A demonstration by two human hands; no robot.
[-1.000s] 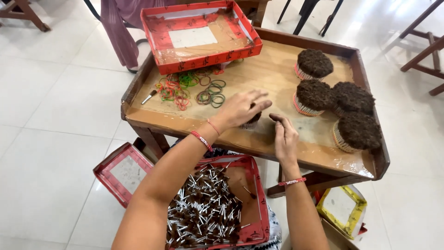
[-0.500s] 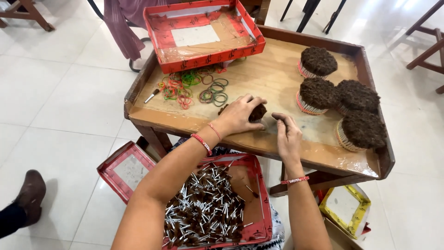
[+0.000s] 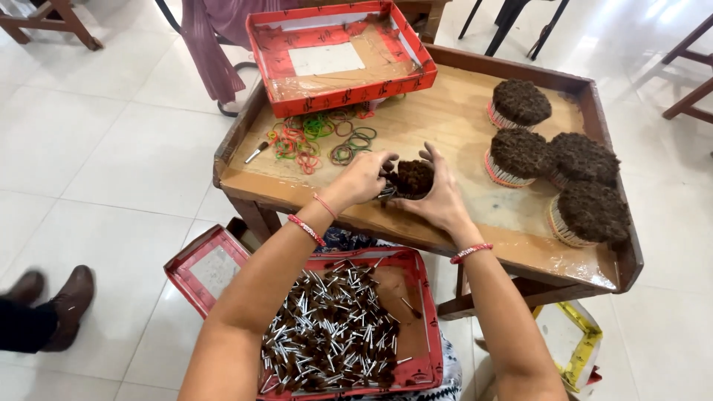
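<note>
Nearest us sits the red tray of loose sticks point(image 3: 334, 334) on our lap. Above it, our left hand point(image 3: 364, 177) and right hand point(image 3: 438, 197) close together around a small dark-tipped bundle point(image 3: 411, 178) on the wooden table point(image 3: 460, 119); beyond lie rubber bands point(image 3: 319, 137) and finished bundles point(image 3: 557, 160)
</note>
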